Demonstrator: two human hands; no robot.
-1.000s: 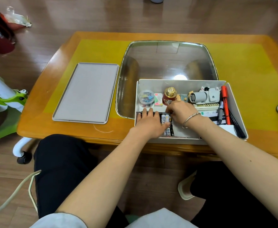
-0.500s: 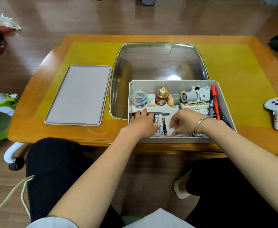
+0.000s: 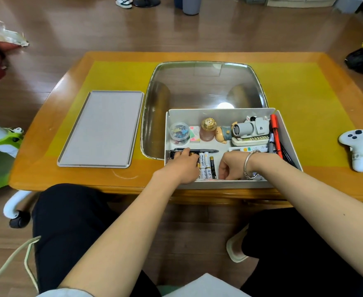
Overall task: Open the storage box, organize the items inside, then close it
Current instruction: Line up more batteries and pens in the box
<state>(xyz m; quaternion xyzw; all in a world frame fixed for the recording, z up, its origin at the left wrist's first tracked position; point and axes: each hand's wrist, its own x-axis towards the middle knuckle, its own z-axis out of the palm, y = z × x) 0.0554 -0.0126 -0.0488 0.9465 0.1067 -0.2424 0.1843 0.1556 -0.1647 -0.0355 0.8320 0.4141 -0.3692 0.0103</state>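
Box open, sorting underway, lid not back on yet

Nearest the person, both hands were down in the front of the storage box (image 3: 223, 113), which sat at the near edge of the table (image 3: 305, 86): left hand (image 3: 181, 166) lay flat with fingers extended over the batteries (image 3: 205, 166), right hand (image 3: 233, 166) had fingers curled down toward the box floor, whether it pinched anything could not be told. Behind them a pen (image 3: 197, 150) lay crosswise; further back stood a clip tub (image 3: 179, 133), gold-capped jar (image 3: 208, 129), small figurine (image 3: 224, 133) and grey toy camera (image 3: 250, 127), markers (image 3: 274, 133) along the right wall. Lid (image 3: 101, 128) lay off to the left on the table, well apart. Judged: opening done, arranging partly done, closing left
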